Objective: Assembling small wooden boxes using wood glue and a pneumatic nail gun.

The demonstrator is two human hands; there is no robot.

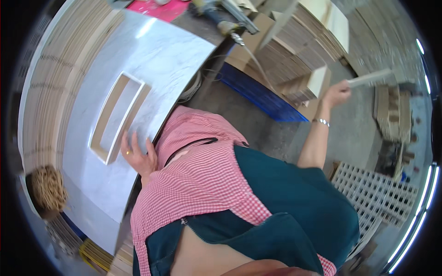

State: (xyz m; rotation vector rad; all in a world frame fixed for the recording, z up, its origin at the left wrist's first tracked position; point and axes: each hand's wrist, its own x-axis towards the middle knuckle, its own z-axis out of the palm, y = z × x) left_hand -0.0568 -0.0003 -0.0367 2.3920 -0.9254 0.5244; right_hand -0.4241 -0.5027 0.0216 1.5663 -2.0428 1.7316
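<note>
On the marble-patterned table (pixel 170 50) at the left lies a narrow rectangular wooden frame (pixel 131 112), with pale sides and an open middle. My left hand (pixel 139 156), a ring on one finger, rests at the table's near edge with its fingers spread. Its fingertips are beside the frame's near side; whether they touch it I cannot tell. Far out to the right, my right hand (pixel 337 94) is closed around one end of a thin, pale wooden strip (pixel 372 77), which is blurred and points away to the right.
Stacked thin boards (pixel 69 69) line the table's far left side. A bin of tan rubber bands (pixel 48 188) stands at the lower left. Beyond the table are a nail gun (pixel 216 18) with a hose, a blue crate (pixel 260 94), piled wooden pieces (pixel 294 50) and a white grid rack (pixel 373 188).
</note>
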